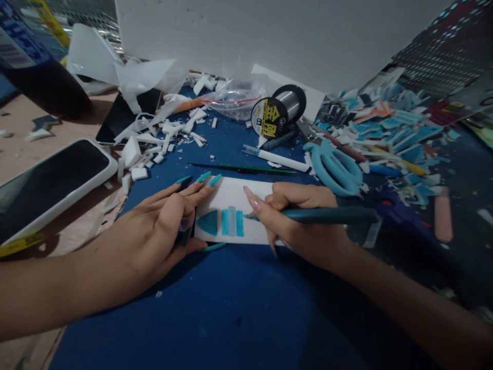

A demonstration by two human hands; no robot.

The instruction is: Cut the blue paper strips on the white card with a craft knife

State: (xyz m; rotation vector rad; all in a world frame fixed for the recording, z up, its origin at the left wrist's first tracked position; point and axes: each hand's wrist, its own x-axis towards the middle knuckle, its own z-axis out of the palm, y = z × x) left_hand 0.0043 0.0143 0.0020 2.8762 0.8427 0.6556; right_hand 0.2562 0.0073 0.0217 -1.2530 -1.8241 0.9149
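A small white card (223,190) lies on the blue mat, carrying a blue pointed shape (208,222) and a blue banded patch (239,224) with a paler strip across it. My left hand (165,221) holds the card's left end, long teal-nailed fingers on its upper edge and the thumb along its lower edge. A dark, partly clear piece (185,228) shows under that palm; I cannot tell what it is. In my right hand (304,221) is a dark teal marker pen (327,216), gripped like a pencil, its tip at the card just right of the banded patch.
Beyond the card lie a thin dark green stick (242,168), a white pen (275,157), blue-handled scissors (339,167) and a wire spool (271,118). White scraps (165,139) and blue offcuts (396,123) are piled around. Phones (54,180) and a dark bottle (42,77) sit left.
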